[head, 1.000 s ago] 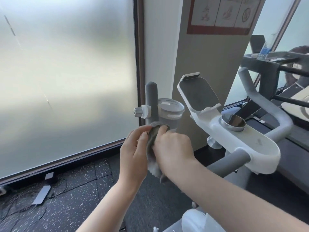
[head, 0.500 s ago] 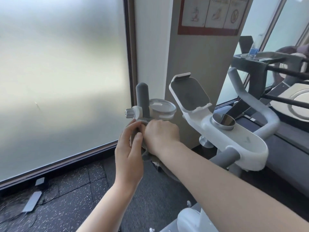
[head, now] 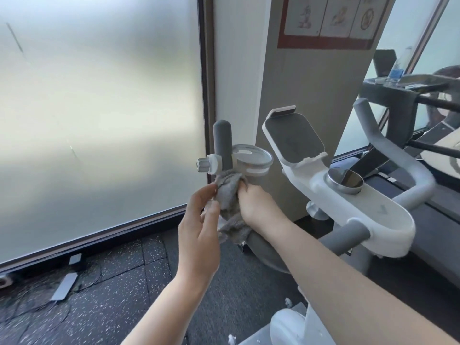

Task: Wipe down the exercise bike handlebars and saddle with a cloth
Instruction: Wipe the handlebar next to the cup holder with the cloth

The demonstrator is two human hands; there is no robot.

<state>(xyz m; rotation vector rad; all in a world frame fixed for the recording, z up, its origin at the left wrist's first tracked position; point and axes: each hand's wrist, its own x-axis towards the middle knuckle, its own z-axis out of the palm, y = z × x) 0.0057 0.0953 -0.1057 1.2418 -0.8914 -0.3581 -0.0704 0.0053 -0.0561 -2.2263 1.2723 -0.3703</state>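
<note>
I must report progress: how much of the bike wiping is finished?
Nothing shows as finished. In hand: the right hand grips the grey terry cloth around the grey left handlebar, left hand touching the cloth. Left: the curved right handlebar; the saddle is out of view.

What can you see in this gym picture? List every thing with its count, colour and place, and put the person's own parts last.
cloth: one, grey, bunched on the left handlebar below the cup holder
handlebars: one pair, grey, either side of the console
cup holder: one, grey, beside the left grip
tablet tray: one, white with grey pad, centre
knob: one, silver, on the console
sign: one, red-edged, on the pillar
bottle: one, clear with blue label, on the far machine
window: one, frosted, left
floor: dark, speckled
left hand: one, touches the cloth
right hand: one, grips the cloth
</note>
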